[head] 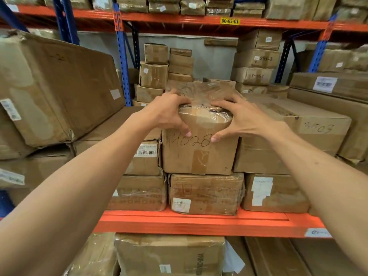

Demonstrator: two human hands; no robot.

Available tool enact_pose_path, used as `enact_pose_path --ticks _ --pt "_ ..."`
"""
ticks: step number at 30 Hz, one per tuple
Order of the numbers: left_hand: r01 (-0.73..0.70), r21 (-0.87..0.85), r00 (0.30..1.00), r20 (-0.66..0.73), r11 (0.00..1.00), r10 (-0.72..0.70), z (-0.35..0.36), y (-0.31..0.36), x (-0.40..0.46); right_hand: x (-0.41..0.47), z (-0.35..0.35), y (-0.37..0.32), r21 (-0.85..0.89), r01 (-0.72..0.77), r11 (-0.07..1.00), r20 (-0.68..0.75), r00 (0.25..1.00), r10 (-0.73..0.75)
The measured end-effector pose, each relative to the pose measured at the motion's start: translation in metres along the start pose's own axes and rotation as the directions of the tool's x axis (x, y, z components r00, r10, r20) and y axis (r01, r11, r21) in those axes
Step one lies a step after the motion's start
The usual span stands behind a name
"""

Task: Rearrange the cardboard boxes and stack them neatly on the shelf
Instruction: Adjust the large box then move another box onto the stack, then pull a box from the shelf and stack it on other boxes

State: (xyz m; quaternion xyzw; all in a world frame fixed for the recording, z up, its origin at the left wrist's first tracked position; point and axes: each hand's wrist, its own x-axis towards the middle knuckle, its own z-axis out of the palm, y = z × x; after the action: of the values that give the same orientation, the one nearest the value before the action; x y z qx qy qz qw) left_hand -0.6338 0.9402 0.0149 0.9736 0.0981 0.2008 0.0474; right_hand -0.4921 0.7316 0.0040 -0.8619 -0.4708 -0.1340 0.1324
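While your arms reach over the orange shelf beam (199, 222), your left hand (165, 114) and right hand (241, 118) clamp the top front edge of the box marked 4028 (199, 154), fingers spread, thumbs pressing its face; it sits on a taped flat box (206, 193), smaller stacked boxes (153, 74) behind.

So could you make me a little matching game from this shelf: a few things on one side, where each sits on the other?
Things:
1. box marked 4028
2. box marked 3503
3. yellow tag
4. left hand

Places:
A. on the upper orange beam
B. under both hands, middle of the shelf
C. right of the middle box
D. on the middle box's top left edge

Pairs: 1-B, 2-C, 3-A, 4-D
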Motion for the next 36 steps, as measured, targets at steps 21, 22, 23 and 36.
enact_pose_path --ticks 21,22,23,36 --pt "0.108 -0.011 0.994 -0.013 0.994 -0.108 0.012 0.017 -0.054 0.022 -0.039 -0.014 -0.121 -0.047 0.991 0.278 0.957 0.080" --pt "0.102 -0.023 0.994 -0.047 0.995 -0.103 0.011 0.012 -0.065 0.023 -0.047 -0.017 -0.147 -0.044 0.988 0.293 0.952 0.086" --pt "0.115 -0.050 0.988 -0.102 0.992 -0.119 0.010 0.006 -0.077 0.025 -0.055 -0.021 -0.163 -0.034 0.986 0.300 0.950 0.082" --pt "0.569 -0.654 0.534 -0.169 0.500 -0.829 -0.046 -0.117 -0.181 0.075 -0.097 -0.187 -0.141 0.342 0.929 0.186 0.931 -0.315"
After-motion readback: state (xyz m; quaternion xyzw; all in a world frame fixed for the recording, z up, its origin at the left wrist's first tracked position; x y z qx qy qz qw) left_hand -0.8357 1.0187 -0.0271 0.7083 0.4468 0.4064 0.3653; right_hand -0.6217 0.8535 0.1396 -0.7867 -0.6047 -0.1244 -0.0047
